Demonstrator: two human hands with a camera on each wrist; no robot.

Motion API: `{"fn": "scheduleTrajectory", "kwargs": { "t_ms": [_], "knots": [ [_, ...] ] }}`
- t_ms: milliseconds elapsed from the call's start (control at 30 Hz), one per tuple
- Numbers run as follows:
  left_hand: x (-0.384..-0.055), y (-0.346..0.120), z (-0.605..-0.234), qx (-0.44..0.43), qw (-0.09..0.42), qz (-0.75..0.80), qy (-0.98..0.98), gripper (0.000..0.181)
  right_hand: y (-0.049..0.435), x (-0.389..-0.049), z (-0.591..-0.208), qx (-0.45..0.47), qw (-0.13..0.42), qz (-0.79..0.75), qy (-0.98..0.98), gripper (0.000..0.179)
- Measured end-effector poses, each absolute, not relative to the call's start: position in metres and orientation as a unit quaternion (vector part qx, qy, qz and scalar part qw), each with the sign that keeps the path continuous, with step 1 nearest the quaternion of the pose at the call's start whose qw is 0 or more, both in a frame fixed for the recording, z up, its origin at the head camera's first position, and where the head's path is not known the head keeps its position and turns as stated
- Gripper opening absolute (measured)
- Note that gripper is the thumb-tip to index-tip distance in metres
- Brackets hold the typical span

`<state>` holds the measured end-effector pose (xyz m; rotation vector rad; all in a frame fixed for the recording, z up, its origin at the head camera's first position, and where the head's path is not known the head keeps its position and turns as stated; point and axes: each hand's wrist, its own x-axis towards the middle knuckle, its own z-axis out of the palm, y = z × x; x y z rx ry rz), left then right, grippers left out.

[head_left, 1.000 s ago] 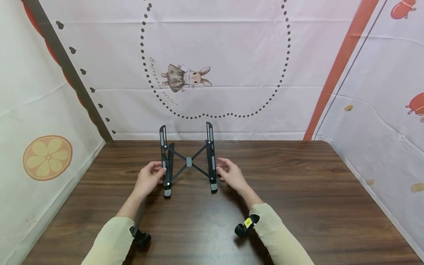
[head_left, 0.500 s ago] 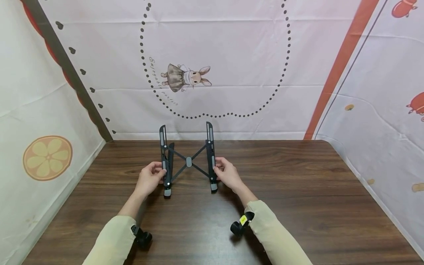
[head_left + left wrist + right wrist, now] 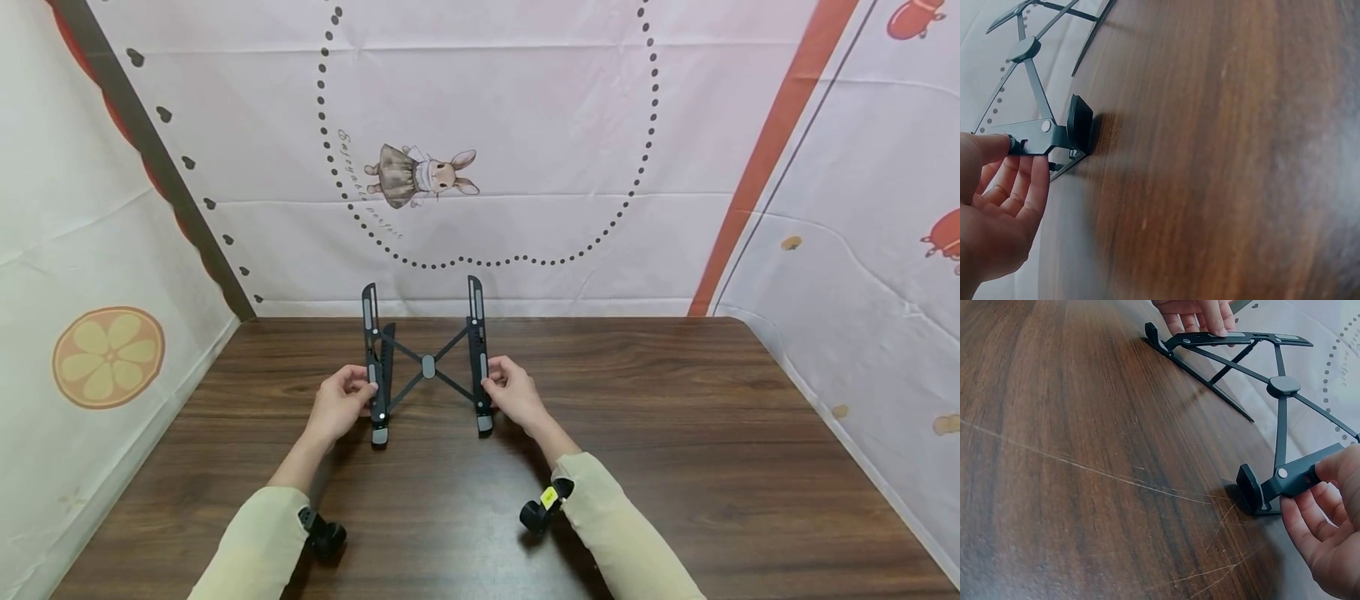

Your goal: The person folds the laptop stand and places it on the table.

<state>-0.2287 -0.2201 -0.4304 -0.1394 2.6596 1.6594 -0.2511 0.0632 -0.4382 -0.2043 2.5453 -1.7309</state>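
Observation:
A black folding stand [image 3: 427, 367] with two raised rails and a crossed brace stands on the dark wooden table [image 3: 675, 433], near its back middle. My left hand [image 3: 341, 404] pinches the left rail low down, thumb on top and fingers underneath [image 3: 1022, 187]. My right hand [image 3: 512, 395] holds the right rail the same way, with the thumb [image 3: 1338, 465] on top, just behind the rail's front foot [image 3: 1250, 487]. In the right wrist view the left hand [image 3: 1200, 312] shows at the far rail, and the brace's hub [image 3: 1284, 384] lies between the two rails.
Printed cloth walls close the table in: a rabbit picture [image 3: 420, 175] at the back, an orange-slice print [image 3: 108, 357] at the left, and a red stripe [image 3: 757, 158] at the right. Black wrist cameras [image 3: 542, 510] hang under both sleeves.
My right hand has moved left from beside the right rail and now holds it. The left hand and the stand have stayed in place.

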Motion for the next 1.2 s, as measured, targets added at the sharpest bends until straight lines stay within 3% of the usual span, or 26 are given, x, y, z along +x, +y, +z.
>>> {"fn": "scheduleTrajectory", "kwargs": {
  "t_ms": [1200],
  "knots": [
    [-0.24, -0.171, -0.437, -0.021, 0.021, 0.581, 0.813, 0.025, 0.118, -0.243, -0.436, -0.048, 0.012, -0.556, 0.83, 0.025]
  ]
}}
